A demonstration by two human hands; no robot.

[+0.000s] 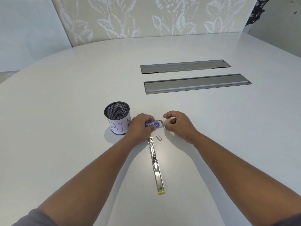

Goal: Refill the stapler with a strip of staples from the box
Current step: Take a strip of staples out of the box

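Note:
A small blue staple box lies on the white table with its inner tray slid out a little to the right. My left hand grips the box from the left. My right hand is at the tray's open end, thumb and fingers pinched at it; what lies between the fingertips is too small to tell. A short strip of staples lies loose on the table just below the box. The metal stapler lies fully opened flat, stretching toward me, with yellow ends.
A black mesh cup with a paper label reading BIN stands left of my left hand. Two long grey cable hatches are set into the table farther back. A patterned wall panel rises behind the table.

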